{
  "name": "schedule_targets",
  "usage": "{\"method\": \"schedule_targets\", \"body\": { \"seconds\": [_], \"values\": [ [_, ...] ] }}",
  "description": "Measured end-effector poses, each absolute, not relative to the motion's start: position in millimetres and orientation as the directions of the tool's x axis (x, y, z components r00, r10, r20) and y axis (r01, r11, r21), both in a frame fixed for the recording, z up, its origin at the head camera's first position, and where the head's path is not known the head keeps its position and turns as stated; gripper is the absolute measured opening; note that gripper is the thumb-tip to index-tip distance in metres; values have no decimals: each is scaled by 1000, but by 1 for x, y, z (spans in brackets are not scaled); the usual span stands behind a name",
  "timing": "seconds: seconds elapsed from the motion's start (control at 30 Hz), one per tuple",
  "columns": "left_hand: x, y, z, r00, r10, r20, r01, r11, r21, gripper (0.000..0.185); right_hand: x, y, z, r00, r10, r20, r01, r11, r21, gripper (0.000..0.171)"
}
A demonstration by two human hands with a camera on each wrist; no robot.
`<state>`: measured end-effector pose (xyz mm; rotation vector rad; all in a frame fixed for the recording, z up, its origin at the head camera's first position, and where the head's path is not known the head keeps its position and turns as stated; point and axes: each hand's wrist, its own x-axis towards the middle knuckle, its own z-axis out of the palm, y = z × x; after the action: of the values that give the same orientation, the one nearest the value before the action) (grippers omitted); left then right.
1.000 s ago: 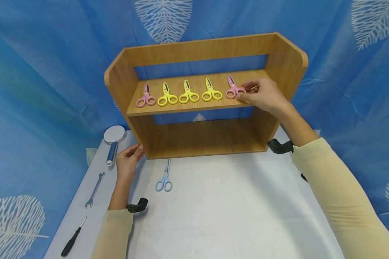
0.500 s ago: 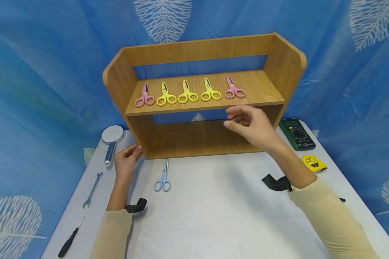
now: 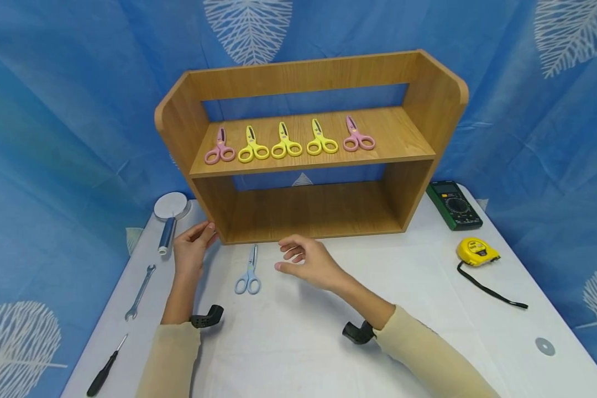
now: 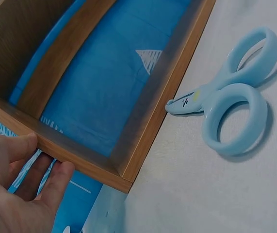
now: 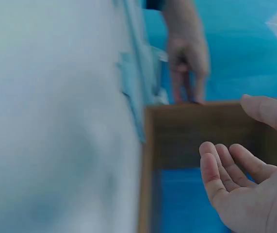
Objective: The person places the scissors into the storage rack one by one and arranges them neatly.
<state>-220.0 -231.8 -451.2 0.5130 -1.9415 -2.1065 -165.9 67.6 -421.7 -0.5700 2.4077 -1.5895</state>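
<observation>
Left hand [image 3: 191, 250] rests straight fingers against the shelf's [image 3: 214, 215] near-left corner, steadying it; right hand [image 3: 310, 262], loosely open and empty, hovers just right of the blue scissors [image 3: 249, 275].

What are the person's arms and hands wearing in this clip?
Both hands, left hand and right hand, are bare, with no gloves or rings visible. Each arm has a long pale cream sleeve reaching the wrist. A small black camera mount sits at each wrist, under the cuff.
</observation>
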Motion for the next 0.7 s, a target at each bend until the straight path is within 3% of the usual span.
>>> {"method": "schedule_targets", "body": {
  "seconds": [0.33, 0.7],
  "values": [
    [-221, -233, -454, -918, -389, -77, -50, -79, 996, 38, -163, 16, -473, -894, -443, -64, -143, 418, -897, 57],
    [-221, -234, -456, -914, -395, -89, -68, -66, 996, 41, -165, -7, -488, -904, -425, -54, -202, 534, -821, 50]
  ]
}}
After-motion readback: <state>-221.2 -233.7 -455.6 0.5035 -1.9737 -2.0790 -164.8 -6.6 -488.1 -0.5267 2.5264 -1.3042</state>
